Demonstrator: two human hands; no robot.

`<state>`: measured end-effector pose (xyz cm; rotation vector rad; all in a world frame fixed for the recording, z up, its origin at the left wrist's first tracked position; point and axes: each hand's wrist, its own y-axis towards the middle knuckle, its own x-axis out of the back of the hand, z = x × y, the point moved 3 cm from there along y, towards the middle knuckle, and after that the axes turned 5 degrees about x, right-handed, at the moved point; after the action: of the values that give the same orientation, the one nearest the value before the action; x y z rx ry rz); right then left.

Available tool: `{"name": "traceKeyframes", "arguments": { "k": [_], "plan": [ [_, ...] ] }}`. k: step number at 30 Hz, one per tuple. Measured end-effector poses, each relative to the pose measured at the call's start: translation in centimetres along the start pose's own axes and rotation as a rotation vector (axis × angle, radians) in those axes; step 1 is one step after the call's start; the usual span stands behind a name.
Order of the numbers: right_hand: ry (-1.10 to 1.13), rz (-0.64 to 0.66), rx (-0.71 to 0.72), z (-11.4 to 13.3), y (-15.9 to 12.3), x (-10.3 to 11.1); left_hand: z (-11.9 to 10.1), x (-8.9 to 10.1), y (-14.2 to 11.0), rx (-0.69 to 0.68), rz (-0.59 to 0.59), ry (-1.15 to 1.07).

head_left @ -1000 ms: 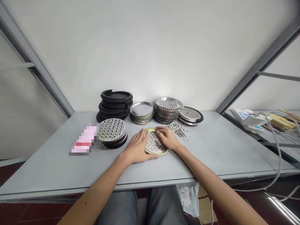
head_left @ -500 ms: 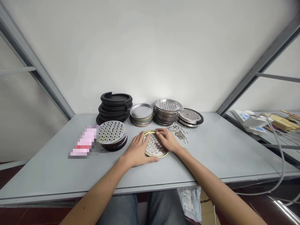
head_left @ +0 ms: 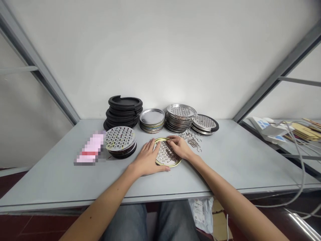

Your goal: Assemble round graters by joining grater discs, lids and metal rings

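A round perforated metal disc in a gold-rimmed ring (head_left: pixel 166 156) lies flat on the grey table (head_left: pixel 225 164) in front of me. My left hand (head_left: pixel 146 161) cups its left edge, with the fingers spread along the rim and the thumb at the near side. My right hand (head_left: pixel 181 147) rests on the disc's far right part with its fingers curled and pressing down on the perforated face. Both hands touch the disc, which stays on the table.
Behind stand a stack of black round lids (head_left: pixel 124 110), a stack of gold-rimmed rings (head_left: pixel 151 121), a stack of perforated discs (head_left: pixel 180 117) and a black-rimmed assembled pile (head_left: pixel 205 124). Loose wire clips (head_left: pixel 192 139) lie right; finished discs (head_left: pixel 120 142) and a pink blurred object (head_left: pixel 90 152) left.
Both hands stay on the disc with only slight finger shifts; the camera view wobbles a little.
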<state>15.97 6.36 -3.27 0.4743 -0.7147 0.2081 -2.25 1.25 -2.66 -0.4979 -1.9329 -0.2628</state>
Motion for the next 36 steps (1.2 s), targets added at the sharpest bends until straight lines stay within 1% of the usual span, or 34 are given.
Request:
{"name": "traceKeyframes", "arguments": {
  "k": [6, 9, 15, 21, 24, 28, 30, 33, 36],
  "plan": [
    [-0.019, -0.004, -0.002, 0.0, 0.1, -0.1, 0.0, -0.1, 0.0, 0.002, -0.002, 0.015],
    [-0.017, -0.015, 0.019, -0.2, 0.0, -0.2, -0.1, 0.0, 0.0, 0.001, -0.002, 0.026],
    [-0.074, -0.032, 0.018, -0.5, -0.4, -0.1, -0.2, -0.1, 0.1, 0.012, -0.026, 0.043],
    [-0.133, -0.142, 0.039, 0.3, -0.7, 0.8, -0.5, 0.0, -0.2, 0.096, -0.064, 0.097],
    [-0.178, -0.187, 0.020, 0.5, -0.7, 1.4, -0.9, 0.1, -0.5, 0.132, -0.087, 0.150],
    [-0.247, -0.129, -0.051, 0.4, -0.7, 1.8, -1.0, 0.1, -0.6, 0.136, -0.149, 0.218],
    [-0.250, -0.087, -0.051, 0.4, -0.8, 1.9, -0.9, 0.1, -0.5, 0.146, -0.170, 0.232],
    [-0.219, -0.014, 0.045, 0.4, -0.7, 1.7, -0.6, 0.0, -0.4, 0.142, -0.174, 0.218],
    [-0.157, 0.058, 0.184, 0.4, -0.6, 1.1, -0.5, 0.2, -0.4, 0.072, -0.151, 0.178]
  ]
}}
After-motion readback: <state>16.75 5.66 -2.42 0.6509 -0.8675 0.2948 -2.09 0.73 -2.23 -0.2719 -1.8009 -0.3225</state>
